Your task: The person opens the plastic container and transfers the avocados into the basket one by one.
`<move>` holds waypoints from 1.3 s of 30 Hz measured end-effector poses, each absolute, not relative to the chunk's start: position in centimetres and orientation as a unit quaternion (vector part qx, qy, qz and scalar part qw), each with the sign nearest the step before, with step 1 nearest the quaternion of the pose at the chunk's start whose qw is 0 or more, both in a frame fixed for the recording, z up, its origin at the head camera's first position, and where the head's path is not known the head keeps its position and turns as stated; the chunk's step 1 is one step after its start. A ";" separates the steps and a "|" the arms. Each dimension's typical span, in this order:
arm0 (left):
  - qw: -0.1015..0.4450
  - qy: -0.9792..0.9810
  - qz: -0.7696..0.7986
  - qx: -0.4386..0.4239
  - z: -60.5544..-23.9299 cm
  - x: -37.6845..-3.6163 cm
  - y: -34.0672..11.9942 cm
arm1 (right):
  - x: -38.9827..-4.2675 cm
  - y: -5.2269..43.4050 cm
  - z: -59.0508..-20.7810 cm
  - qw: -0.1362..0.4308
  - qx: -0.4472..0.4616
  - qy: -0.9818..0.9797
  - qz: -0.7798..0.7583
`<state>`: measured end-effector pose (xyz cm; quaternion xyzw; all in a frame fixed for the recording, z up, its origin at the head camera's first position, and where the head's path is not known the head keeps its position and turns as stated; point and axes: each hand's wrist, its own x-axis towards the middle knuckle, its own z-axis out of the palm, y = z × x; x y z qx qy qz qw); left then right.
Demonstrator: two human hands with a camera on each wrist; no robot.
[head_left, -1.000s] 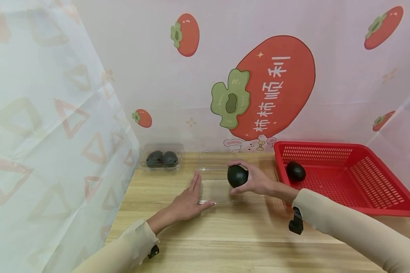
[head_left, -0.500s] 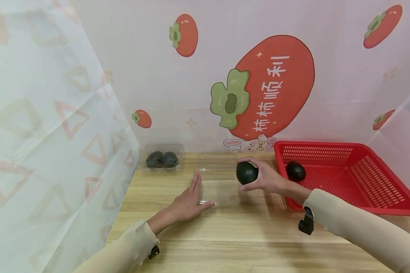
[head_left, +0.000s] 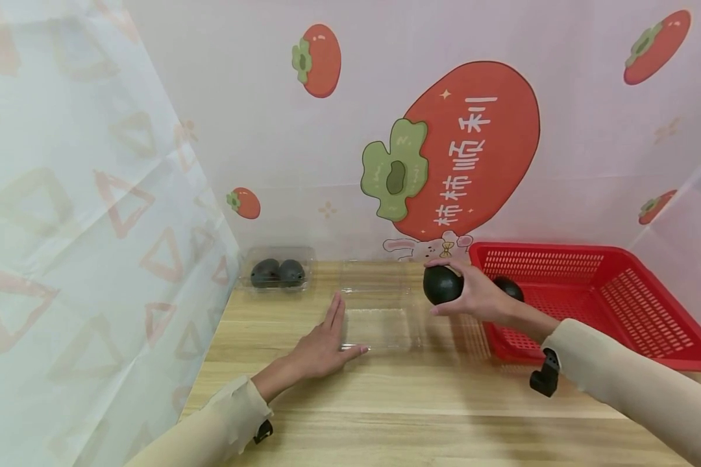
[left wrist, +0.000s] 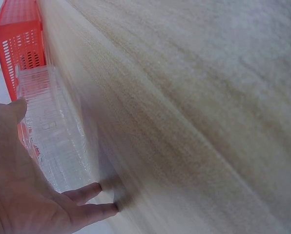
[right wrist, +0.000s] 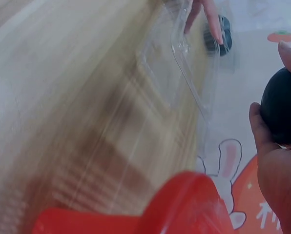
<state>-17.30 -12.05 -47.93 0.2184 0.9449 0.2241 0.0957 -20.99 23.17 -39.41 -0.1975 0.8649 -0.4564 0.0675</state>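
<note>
My right hand [head_left: 473, 292] grips a dark avocado [head_left: 442, 285] in the air, between the clear box and the red basket. In the right wrist view the fingers and thumb curl round the avocado [right wrist: 284, 107]. My left hand [head_left: 321, 344] rests at the left side of an opened clear plastic clamshell box [head_left: 380, 327], its fingers straight. The left wrist view shows the thumb and fingertips beside the box [left wrist: 52, 126]. Another avocado [head_left: 509, 288] lies in the red basket [head_left: 666, 311], partly hidden behind my right hand.
A closed clear box [head_left: 277, 253] with two dark avocados [head_left: 265, 274] stands at the back left of the wooden table [head_left: 350, 415]. A printed cloth backdrop [head_left: 210, 130] hangs along the back and left side of the table.
My right hand has moved right with the avocado, from over the opened box towards the basket, and now partly covers the other avocado. The left hand has stayed in place.
</note>
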 end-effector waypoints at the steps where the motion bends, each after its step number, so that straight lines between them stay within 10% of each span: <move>1: 0.096 0.945 0.224 0.218 -47.9 -17.3 -12.0 | -21.0 23.3 -39.3 0.068 -0.196 0.866 -0.455; 39: 0.093 0.945 0.231 0.211 -48.1 -17.3 -12.0 | -23.1 30.4 -37.1 0.037 -0.153 0.897 -0.412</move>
